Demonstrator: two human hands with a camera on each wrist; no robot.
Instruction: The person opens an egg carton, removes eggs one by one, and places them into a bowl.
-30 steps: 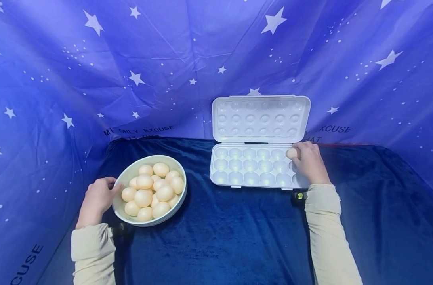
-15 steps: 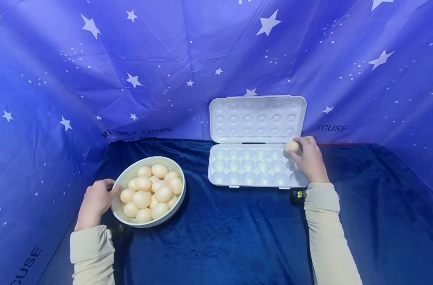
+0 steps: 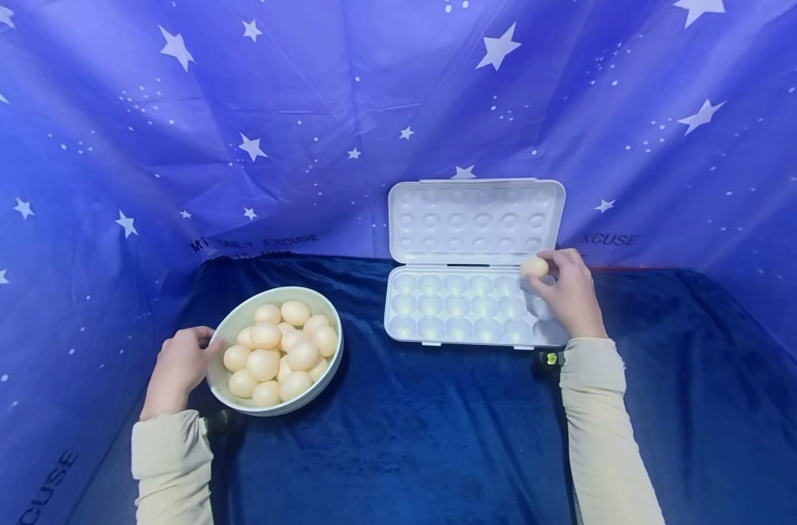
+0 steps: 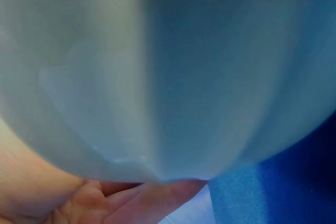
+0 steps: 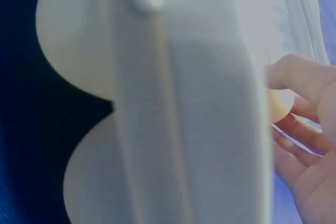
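Note:
My right hand pinches a pale egg between thumb and fingers, above the far right corner of the open white egg carton. On the right wrist view, the carton's wall covers much of the picture, and only part of the egg shows beside the thumb. At the left, my left hand grips the rim of a light bowl, thumb over the edge. Several eggs are piled in it. The bowl's outer wall fills most of the left wrist view, with fingers underneath.
The carton's lid stands raised at the back, near a purple-blue star-printed curtain. A dark blue velvet cloth covers the table. My right hand and forearm hide some cells at the carton's right end.
My right hand has risen slightly with the egg, which was lower in the carton's far right corner a second ago. My left hand stays on the bowl's rim.

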